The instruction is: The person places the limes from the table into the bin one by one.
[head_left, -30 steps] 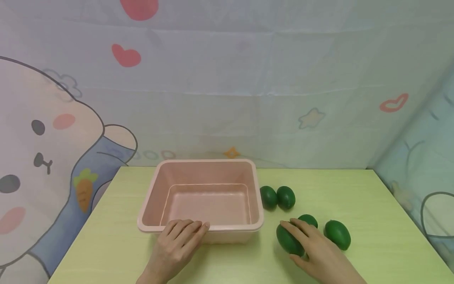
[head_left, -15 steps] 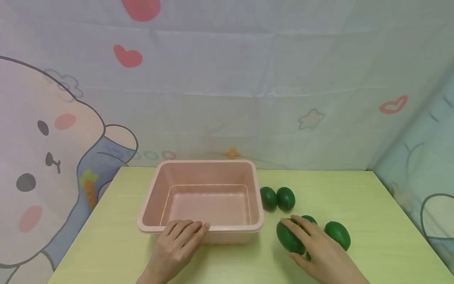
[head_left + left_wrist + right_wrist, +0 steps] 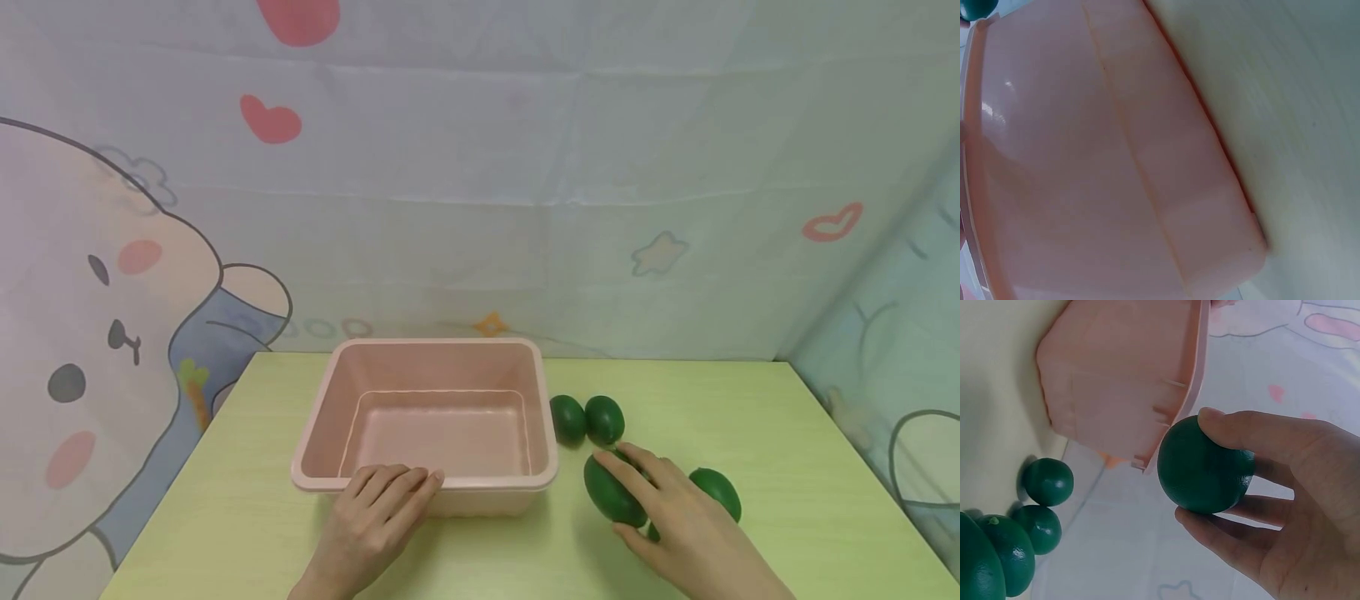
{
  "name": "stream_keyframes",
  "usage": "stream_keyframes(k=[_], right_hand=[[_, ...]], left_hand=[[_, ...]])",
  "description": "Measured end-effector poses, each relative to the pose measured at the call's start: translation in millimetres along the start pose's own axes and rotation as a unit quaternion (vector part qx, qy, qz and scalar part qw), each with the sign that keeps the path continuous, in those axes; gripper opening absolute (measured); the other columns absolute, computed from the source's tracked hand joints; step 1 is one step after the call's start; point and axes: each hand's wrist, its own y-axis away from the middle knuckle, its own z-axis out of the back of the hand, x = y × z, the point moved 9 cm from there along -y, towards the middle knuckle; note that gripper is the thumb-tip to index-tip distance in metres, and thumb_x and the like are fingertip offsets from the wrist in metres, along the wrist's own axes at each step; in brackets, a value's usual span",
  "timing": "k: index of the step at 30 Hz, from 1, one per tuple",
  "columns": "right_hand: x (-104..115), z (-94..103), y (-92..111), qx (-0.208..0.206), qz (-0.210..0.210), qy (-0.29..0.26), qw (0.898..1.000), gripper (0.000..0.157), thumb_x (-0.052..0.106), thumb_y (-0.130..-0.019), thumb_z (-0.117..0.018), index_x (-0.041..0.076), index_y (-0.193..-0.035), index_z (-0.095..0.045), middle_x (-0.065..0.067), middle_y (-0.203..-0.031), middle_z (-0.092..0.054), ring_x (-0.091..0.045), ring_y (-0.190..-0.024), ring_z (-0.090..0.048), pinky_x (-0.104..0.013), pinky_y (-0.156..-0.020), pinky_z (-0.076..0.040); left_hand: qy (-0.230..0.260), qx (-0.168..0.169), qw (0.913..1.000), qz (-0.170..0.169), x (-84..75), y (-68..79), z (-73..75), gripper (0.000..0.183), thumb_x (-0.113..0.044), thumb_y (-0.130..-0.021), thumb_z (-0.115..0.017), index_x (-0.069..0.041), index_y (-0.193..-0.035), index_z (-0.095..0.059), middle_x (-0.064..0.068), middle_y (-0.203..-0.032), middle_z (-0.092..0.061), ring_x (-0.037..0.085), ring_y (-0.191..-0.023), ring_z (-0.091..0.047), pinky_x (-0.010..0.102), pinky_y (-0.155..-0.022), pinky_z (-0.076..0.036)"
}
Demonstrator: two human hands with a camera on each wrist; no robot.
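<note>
My left hand (image 3: 367, 525) rests on the front rim of a pink plastic basin (image 3: 495, 502), its fingers bent over the edge and the thumb hidden. In the left wrist view the outer wall of the basin (image 3: 1085, 150) takes up most of the picture. To the right of it, my right hand (image 3: 682, 517) grips a smooth, dark green oval fruit (image 3: 611, 493) between thumb and fingers. The right wrist view shows this fruit (image 3: 1200, 469) held above the table. Part of another green fruit (image 3: 654, 533) peeks out beneath the right hand.
Two smaller green fruits (image 3: 587, 419) lie side by side by the basin's right wall. One more green fruit (image 3: 716, 492) is on the table (image 3: 810, 500) beyond the right hand. A printed cloth (image 3: 450, 208) hangs behind the table's back edge.
My right hand has raised the fruit a little and shifted slightly away from me, covering the top of the fruit behind it. The left hand and basin have stayed put.
</note>
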Motion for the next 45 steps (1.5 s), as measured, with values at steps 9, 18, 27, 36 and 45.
stream_keyframes(k=[9,18,27,36,45], right_hand=[[5.3,10.6,-7.5,-0.020,0.024,0.023,0.999,0.086,0.029,-0.072,-0.084,0.030,-0.146,-0.039,-0.007,-0.134,-0.055,-0.020,-0.110,-0.061,-0.031,-0.074,-0.058],[9.2,18.8,-14.5,-0.032,0.036,0.032,0.998,0.084,0.028,-0.072,-0.084,0.027,-0.145,-0.041,-0.007,-0.134,-0.054,-0.020,-0.105,-0.062,-0.030,-0.067,-0.056],[13.8,25.9,-20.6,-0.049,0.053,0.024,0.997,0.081,0.025,-0.073,-0.083,0.025,-0.143,-0.044,-0.005,-0.137,-0.052,-0.020,-0.108,-0.061,-0.032,-0.068,-0.057],[16.8,29.0,-30.4,-0.043,0.059,0.024,0.997,0.079,0.026,-0.074,-0.082,0.024,-0.143,-0.044,-0.005,-0.139,-0.052,-0.021,-0.109,-0.061,-0.034,-0.071,-0.057],[21.2,33.2,-42.3,-0.052,0.081,0.020,0.995,0.076,0.026,-0.075,-0.081,0.022,-0.142,-0.045,-0.006,-0.137,-0.052,-0.019,-0.103,-0.060,-0.030,-0.067,-0.055]], left_hand=[[0.002,0.004,1.0000,0.006,0.1,-0.1,-0.4,0.025,-0.013,-0.098,-0.052,-0.005,-0.091,-0.075,0.004,-0.079,-0.071,0.020,-0.071,-0.063,0.029,-0.065,-0.049],[0.006,0.013,0.9998,0.014,-0.1,1.1,-2.1,0.025,-0.014,-0.098,-0.052,-0.006,-0.093,-0.075,0.004,-0.080,-0.071,0.020,-0.072,-0.063,0.029,-0.066,-0.050],[0.009,0.016,0.9996,0.021,-0.1,0.9,-2.6,0.025,-0.014,-0.098,-0.052,-0.006,-0.093,-0.075,0.004,-0.081,-0.071,0.019,-0.072,-0.062,0.029,-0.066,-0.049],[0.009,0.021,0.9995,0.025,0.3,1.8,-3.3,0.026,-0.014,-0.099,-0.051,-0.006,-0.093,-0.075,0.004,-0.081,-0.070,0.019,-0.073,-0.062,0.029,-0.067,-0.049],[0.008,0.022,0.9994,0.024,0.0,2.9,-4.1,0.025,-0.015,-0.099,-0.051,-0.006,-0.094,-0.075,0.004,-0.081,-0.071,0.019,-0.073,-0.063,0.029,-0.067,-0.049]])
